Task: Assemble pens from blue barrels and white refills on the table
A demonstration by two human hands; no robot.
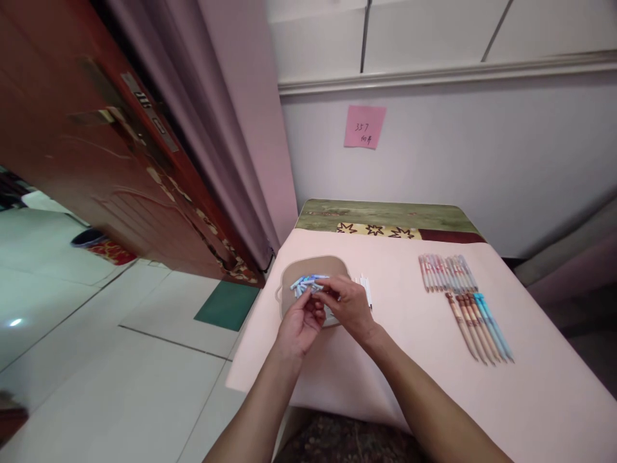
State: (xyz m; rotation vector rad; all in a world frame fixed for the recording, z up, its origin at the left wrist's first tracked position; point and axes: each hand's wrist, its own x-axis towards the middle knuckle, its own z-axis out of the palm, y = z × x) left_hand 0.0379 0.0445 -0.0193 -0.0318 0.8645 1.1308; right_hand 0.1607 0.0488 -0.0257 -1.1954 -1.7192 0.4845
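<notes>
Several small blue and white pieces [303, 283] lie heaped on a beige tray [315, 263] at the table's left side. Over the tray's near part, my left hand [303, 321] is palm up with its fingers curled, thumb and finger closed at a small piece. My right hand [346, 301] meets it from the right, its fingertips pinched together near the same spot. What each hand grips is too small to make out. Just right of my right hand lie a few thin white sticks [365, 289], partly hidden by it.
Two groups of pens lie at the table's right: clear patterned ones [448, 273] behind, brown and blue ones [479, 328] in front. The pink tabletop [400, 347] meets a wall with a pink note [365, 127]. A wooden door [120, 128] stands left.
</notes>
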